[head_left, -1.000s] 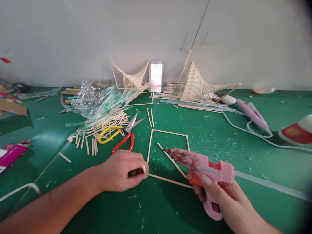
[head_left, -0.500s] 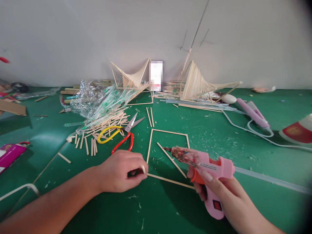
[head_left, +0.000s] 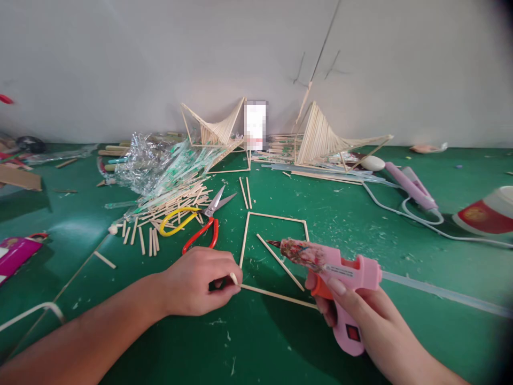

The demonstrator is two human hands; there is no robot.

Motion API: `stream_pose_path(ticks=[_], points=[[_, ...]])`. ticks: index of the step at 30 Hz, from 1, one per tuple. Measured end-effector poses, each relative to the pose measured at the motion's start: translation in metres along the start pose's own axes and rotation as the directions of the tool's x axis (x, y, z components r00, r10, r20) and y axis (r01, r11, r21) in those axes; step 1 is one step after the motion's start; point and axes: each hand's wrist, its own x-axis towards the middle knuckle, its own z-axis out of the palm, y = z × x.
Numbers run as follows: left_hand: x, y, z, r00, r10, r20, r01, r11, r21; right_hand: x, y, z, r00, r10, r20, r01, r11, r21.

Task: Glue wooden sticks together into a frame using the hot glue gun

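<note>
My left hand point(head_left: 208, 280) is closed at the near left corner of a square frame of thin wooden sticks point(head_left: 276, 217). Between its thumb and forefinger a short wooden stick point(head_left: 234, 278) pokes up. My right hand point(head_left: 360, 315) grips a pink hot glue gun point(head_left: 344, 267) by its handle, the fingers at the orange trigger. Its nozzle points left, above the frame, and a clear glue stick point(head_left: 441, 291) runs out of the back. One loose stick point(head_left: 280, 262) lies slantwise inside the frame. The gun and hand cover the frame's right side.
Scissors point(head_left: 208, 214) lie open beyond my left hand, beside a pile of cut sticks point(head_left: 180, 198) and crumpled plastic wrap point(head_left: 148, 160). Two curved stick models point(head_left: 320, 139) stand by the wall with a phone point(head_left: 255, 125) between them. At right are a corded lilac tool point(head_left: 412, 184) and a paper cup point(head_left: 489, 214).
The whole view has shifted very slightly. The glue gun sits a touch further left; both hands keep their holds.
</note>
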Motion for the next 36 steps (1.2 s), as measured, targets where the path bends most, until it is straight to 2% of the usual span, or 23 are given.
stream_pose_path(ticks=[7, 18, 36], points=[[0.0005, -0.0004, 0.0006, 1.000, -0.012, -0.003, 0.012, 1.000, -0.020, -0.0009, 0.0029, -0.0004, 0.998, 0.061, 0.024, -0.062, 0.997, 0.047], [0.0005, 0.0009, 0.0007, 1.000, -0.002, -0.017, 0.002, 1.000, -0.014, 0.0000, 0.0025, -0.0009, 0.997, 0.058, 0.045, -0.063, 0.990, 0.128], [-0.0003, 0.0006, 0.0006, 1.000, 0.011, 0.029, -0.011, 1.000, -0.013, -0.0018, 0.0062, -0.0003, 0.997, 0.061, 0.037, -0.065, 0.990, 0.124]])
